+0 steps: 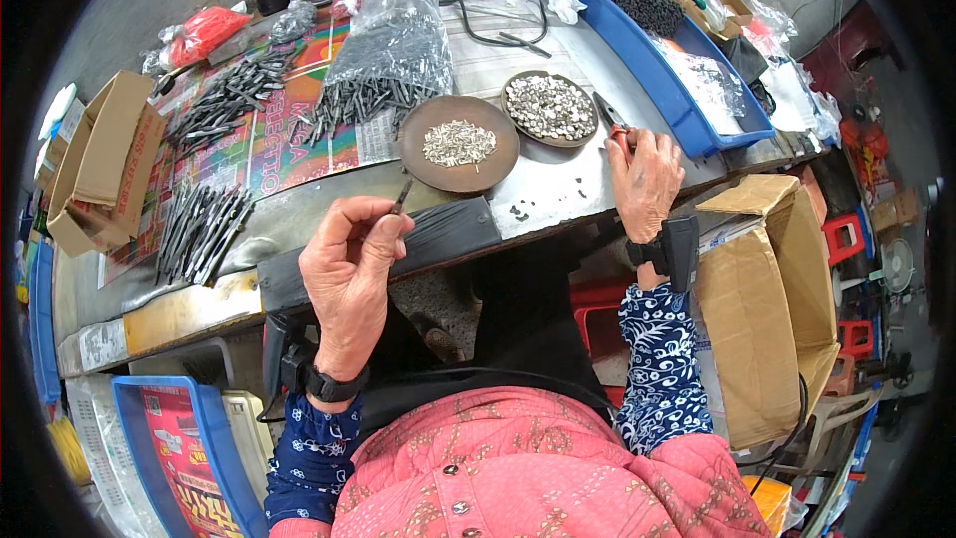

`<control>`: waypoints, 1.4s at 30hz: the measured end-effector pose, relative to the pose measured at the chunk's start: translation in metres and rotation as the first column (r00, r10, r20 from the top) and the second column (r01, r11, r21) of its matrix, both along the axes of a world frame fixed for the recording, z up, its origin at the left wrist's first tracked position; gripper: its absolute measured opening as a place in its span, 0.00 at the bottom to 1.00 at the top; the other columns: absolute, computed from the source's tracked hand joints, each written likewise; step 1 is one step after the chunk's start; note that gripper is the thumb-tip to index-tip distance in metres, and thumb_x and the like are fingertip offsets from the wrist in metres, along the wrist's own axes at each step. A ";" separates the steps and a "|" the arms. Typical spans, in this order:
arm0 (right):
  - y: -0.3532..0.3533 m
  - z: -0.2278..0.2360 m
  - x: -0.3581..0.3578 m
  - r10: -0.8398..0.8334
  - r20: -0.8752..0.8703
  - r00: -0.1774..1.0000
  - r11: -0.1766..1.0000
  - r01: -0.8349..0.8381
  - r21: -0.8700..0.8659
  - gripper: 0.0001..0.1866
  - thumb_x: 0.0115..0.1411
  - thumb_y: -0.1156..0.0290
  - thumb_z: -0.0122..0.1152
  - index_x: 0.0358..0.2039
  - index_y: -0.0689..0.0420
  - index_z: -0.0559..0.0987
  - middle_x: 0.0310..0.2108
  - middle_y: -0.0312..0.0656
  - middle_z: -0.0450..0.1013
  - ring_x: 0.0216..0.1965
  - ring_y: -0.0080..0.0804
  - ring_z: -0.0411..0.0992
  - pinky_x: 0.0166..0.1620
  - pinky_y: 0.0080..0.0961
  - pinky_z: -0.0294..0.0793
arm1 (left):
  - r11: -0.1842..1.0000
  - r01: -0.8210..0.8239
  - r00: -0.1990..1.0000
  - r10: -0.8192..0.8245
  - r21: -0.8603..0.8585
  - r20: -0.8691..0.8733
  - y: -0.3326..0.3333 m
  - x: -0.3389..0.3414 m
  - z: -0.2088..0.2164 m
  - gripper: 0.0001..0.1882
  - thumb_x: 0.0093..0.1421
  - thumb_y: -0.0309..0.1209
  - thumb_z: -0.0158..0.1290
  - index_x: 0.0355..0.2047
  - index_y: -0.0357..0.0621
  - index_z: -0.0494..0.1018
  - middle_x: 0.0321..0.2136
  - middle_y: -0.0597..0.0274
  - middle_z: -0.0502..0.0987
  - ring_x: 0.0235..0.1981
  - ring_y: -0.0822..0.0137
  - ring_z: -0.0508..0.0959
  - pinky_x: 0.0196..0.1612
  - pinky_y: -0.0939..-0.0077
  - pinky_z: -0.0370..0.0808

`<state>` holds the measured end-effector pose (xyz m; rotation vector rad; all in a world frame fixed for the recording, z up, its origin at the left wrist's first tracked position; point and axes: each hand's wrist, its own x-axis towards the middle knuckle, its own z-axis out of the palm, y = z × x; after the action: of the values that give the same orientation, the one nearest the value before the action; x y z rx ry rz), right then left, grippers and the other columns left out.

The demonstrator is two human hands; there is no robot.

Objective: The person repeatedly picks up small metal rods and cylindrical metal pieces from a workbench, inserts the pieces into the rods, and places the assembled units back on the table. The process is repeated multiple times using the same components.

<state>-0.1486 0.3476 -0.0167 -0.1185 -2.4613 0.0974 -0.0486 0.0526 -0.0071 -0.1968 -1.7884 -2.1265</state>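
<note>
My left hand (349,264) is closed, pinching a short, thin dark stick (402,197) between thumb and forefinger just over the table's front edge. My right hand (647,184) grips the red handles of a pair of pliers (610,116), whose dark jaws point away from me beside a round dish. That dish (508,120) holds small round metal pieces (550,106). Left of it, a brown dish (418,164) carries a heap of small silvery pins (458,142). A few dark crumbs (520,211) lie on the bench in front of the dishes.
Long black sticks (204,234) lie at the left, with another pile (234,90) behind. A clear bag (388,30) spills similar sticks. A blue tray (657,90) stands at the back right. Cardboard boxes (110,164) flank the bench; one (767,319) is by my right arm.
</note>
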 end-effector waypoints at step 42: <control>-0.131 0.034 0.093 0.807 -0.355 0.472 0.052 -0.656 -0.753 0.06 0.53 0.83 0.63 0.32 0.63 0.78 0.28 0.38 0.74 0.28 0.22 0.72 0.31 0.17 0.72 | 0.949 0.125 0.971 -0.177 0.291 0.162 0.012 0.039 0.019 0.07 0.61 0.22 0.53 0.41 0.36 0.75 0.27 0.63 0.78 0.20 0.81 0.69 0.22 0.90 0.62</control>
<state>-0.0553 0.2162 0.0173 0.8398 -2.0754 1.8371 -0.0100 0.0643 0.0123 -0.0659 -1.5870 -2.5538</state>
